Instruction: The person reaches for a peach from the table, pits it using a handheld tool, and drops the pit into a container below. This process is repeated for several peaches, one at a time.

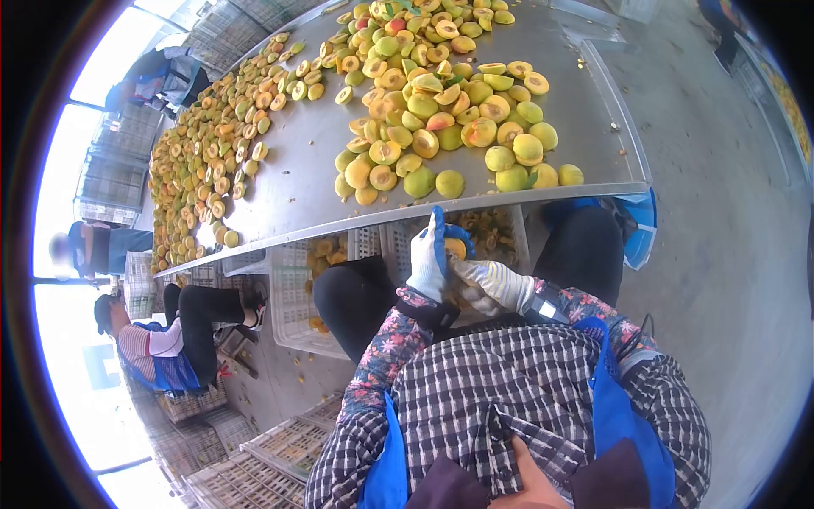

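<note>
Left hand (424, 267), white glove with blue palm and fingers: centre of the frame, just below the near edge of the tabletop (297, 161); raised on a bent forearm, one finger pointing upward, the others curled round a fruit half (455, 248), grasped cut face showing. Right hand (500, 284), pale knit glove: just right of the left one, reaching in from the lower right, knuckles bent, thumb and fingertips at the lower edge of the same fruit half; whether it grips anything else, cannot tell. Forearms: floral sleeves (383, 352), converging from lower left and lower right, elbows out. Fruit pile (441, 106), whole and halved: upper centre, on the tabletop. Fruit halves (208, 144), a broad spread: upper left, same surface. White crate (292, 310), fruit inside: left of centre, under the tabletop edge. Seated co-worker (161, 348): left of the frame.
</note>
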